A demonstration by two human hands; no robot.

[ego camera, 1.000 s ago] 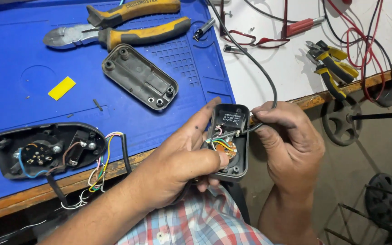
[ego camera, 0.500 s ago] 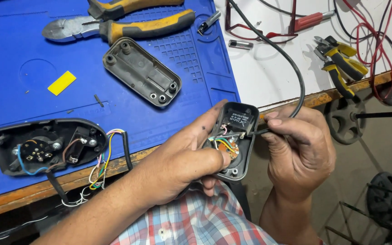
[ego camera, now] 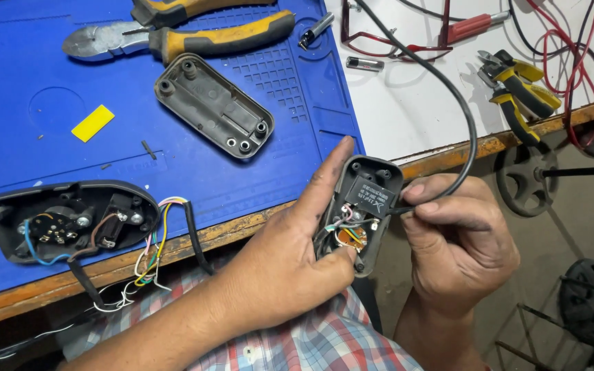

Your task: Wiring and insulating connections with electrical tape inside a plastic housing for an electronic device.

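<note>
Left hand (ego camera: pixel 290 261) gripping open dark grey plastic switch housing (ego camera: pixel 360 209) beyond worktop (ego camera: pixel 414 117) edge; right hand (ego camera: pixel 458 237) pinching black cable (ego camera: pixel 448 103) at housing's side. Inside, black rectangular capacitor (ego camera: pixel 369 196), white print. Farther left, small yellow rectangular label (ego camera: pixel 93 123) on blue mat (ego camera: pixel 49 82).

Labelled part: black rectangular block (ego camera: pixel 368 196) with white print on top face, seated in upper half of open grey housing (ego camera: pixel 362 213) that my left hand (ego camera: pixel 290 261) grips below bench edge; print too small to make out. My right hand (ego camera: pixel 458 237) lies just beside its right edge. Yellow blank rectangular sticker (ego camera: pixel 93 123), tilted, lies flat on blue mat (ego camera: pixel 29 62), left of centre, well apart from housing. No packages, signs or screens in view.
</note>
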